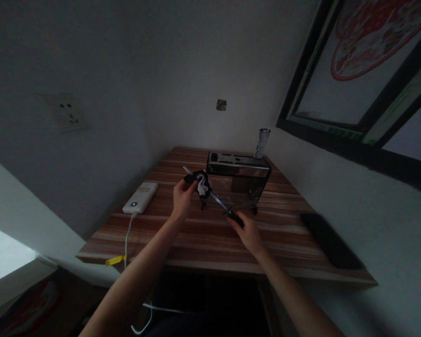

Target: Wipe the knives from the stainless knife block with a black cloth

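My right hand [248, 232] grips the dark handle of a long thin metal rod or blade [215, 199] that slants up and to the left over the wooden table [210, 236]. My left hand [183, 196] pinches a black-and-white cloth [202, 183] wrapped around the rod near its far end. Both hands hover in front of a shiny metal block with slots on top [237, 180], which stands at the back middle of the table.
A white power bank [141, 198] with a white cable [127, 236] lies at the table's left. A black flat device [330, 239] lies at the right edge. A crumpled silver packet [262, 142] leans in the corner. A wall socket [67, 114] is on the left wall.
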The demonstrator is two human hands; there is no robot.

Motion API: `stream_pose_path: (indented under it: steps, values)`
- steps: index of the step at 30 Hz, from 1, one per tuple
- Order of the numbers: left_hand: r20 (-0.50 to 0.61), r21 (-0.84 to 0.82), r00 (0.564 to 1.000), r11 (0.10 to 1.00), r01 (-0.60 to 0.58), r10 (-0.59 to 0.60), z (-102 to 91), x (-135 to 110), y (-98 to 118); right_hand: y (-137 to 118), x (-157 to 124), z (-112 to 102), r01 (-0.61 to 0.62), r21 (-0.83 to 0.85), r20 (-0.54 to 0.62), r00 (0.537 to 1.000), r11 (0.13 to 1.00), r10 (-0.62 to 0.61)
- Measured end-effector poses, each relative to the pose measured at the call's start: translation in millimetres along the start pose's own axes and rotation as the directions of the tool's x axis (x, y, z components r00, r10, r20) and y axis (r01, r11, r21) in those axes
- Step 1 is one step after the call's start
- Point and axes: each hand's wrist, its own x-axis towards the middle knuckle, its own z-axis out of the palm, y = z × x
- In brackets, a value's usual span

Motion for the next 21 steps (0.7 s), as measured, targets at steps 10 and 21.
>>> stream_pose_path:
  steps: [10, 21]
  values:
    - [-0.105, -0.059, 0.994, 0.998, -0.027, 0.021, -9.2, 11.5, 5.3, 5.5, 0.5, 2.7, -0.04, -0.03, 0.025, 0.999, 0.999, 0.04]
    - [0.092, 0.029, 0.995, 0.999, -0.026, 0.023, 37.2, -9.4, 35.5, 2.3, -1.5, -0.6, -0.042, 0.035, 0.016, 0.999, 0.999, 0.041]
